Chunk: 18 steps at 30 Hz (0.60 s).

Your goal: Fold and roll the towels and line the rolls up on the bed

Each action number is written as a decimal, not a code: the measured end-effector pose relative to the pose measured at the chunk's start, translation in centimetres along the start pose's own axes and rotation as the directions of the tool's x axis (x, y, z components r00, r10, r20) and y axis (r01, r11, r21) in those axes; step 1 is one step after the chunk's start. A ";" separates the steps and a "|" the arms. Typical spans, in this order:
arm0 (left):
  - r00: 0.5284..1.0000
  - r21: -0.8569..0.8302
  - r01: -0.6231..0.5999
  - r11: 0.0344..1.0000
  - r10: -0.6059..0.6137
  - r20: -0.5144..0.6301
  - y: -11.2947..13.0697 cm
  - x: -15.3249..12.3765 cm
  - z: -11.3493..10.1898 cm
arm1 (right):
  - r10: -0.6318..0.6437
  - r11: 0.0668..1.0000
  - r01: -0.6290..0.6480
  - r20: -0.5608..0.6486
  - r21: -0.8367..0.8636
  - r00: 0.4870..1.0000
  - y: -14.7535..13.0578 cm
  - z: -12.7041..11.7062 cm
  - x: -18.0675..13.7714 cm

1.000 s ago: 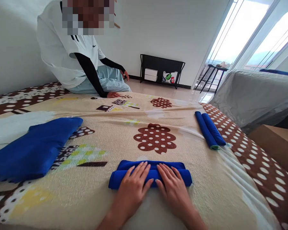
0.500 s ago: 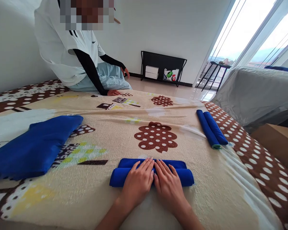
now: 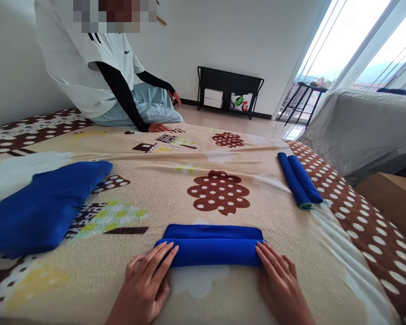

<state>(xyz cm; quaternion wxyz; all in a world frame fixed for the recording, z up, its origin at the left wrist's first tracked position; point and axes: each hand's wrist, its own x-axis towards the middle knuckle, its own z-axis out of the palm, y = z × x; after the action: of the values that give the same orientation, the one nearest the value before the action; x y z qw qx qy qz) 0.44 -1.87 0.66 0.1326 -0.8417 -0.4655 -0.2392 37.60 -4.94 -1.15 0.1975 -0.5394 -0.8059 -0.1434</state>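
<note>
A blue cloth, partly rolled, lies on the blanket in front of me, its thick roll nearest me and a flat strip beyond it. My left hand grips the left end of the roll, fingers over the top and thumb low on the near side. At the opposite end, my right hand holds the roll the same way, its thumb mostly hidden. Two rolled blue cloths lie side by side to the right. To the left rests a larger folded blue cloth.
Beneath everything spreads a patterned beige and brown blanket. Another person sits at the far left, one hand resting on the blanket. A black rack stands against the wall. On the right are a cardboard box and a plastic-covered piece.
My hands have moved apart from the middle of the blue roll to its two ends. The flat strip beyond the roll shows uncovered now. The view has shifted slightly.
</note>
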 end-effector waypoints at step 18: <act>0.956 -0.128 -0.148 0.981 0.175 0.235 6.3 7.2 1.2 | -0.150 0.972 0.114 0.170 0.203 0.974 -6.4 -0.4 7.5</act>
<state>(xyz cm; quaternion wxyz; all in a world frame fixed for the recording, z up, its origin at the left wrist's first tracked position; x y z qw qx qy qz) 9.37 0.54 3.41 0.0473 -0.9060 -0.3942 -0.1467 29.22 -1.43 2.65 0.1634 -0.4736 -0.8650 -0.0275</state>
